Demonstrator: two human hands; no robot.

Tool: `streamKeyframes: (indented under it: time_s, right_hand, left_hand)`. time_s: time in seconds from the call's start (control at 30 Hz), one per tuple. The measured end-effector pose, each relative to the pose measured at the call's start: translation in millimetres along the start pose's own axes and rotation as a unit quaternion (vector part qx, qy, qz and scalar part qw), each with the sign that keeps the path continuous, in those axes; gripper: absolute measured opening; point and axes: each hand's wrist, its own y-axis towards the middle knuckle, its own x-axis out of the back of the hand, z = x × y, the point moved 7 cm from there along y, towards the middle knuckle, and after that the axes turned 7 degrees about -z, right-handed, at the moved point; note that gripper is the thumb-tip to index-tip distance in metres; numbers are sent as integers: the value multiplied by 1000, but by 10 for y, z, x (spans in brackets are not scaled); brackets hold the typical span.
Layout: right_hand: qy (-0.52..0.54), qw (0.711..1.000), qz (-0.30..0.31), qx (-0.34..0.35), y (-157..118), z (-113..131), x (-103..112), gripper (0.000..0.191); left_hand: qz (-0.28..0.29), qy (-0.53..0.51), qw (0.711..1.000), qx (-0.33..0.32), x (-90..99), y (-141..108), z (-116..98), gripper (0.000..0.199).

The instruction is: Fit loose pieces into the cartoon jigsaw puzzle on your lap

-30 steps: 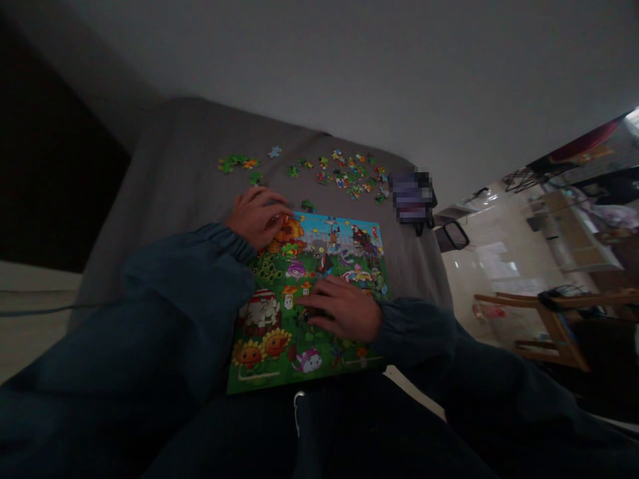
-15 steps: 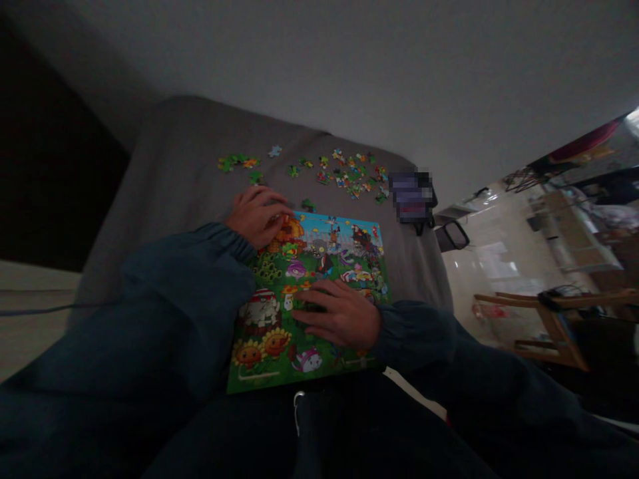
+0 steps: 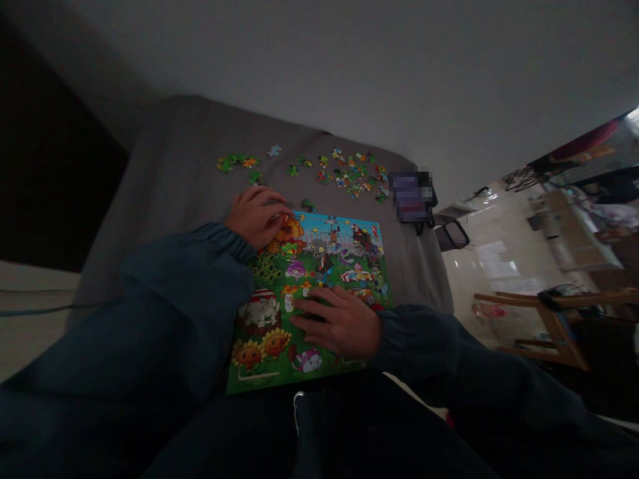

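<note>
A colourful jigsaw puzzle (image 3: 264,376) with cartoon sunflowers, plants and zombies on green ground lies flat before me. My left hand (image 3: 258,216) rests over its upper left corner, palm down, fingers loosely bent; what lies under them is hidden. On the lower middle of the picture lies my right hand (image 3: 340,322), open, its fingers spread and pointing left. It covers part of the puzzle. Just beyond the top edge, close to my left fingertips, is a loose dark green puzzle piece (image 3: 308,205).
Many loose pieces (image 3: 354,174) are scattered at the far right of the grey cloth (image 3: 174,159). A smaller green and orange group (image 3: 237,161) lies far left, near a pale blue piece (image 3: 274,151). A blurred-out dark object (image 3: 412,196) stands right. A wooden chair (image 3: 559,332) is farther right.
My right hand has slid slightly down over the puzzle, uncovering a little more of the picture above it. My left hand stays at the corner.
</note>
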Motion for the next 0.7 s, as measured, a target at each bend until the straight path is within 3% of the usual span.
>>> streamKeyframes:
  time_s: [0.3, 0.7]
  right_hand:
    - [-14, 1000, -21, -7, -83, 47, 12, 43]
    - [3, 998, -49, -34, -129, 21, 56, 36]
  left_hand:
    - [0, -3, 1000, 2, 15, -7, -23, 30]
    - [-5, -6, 1000, -3, 7, -7, -17, 26]
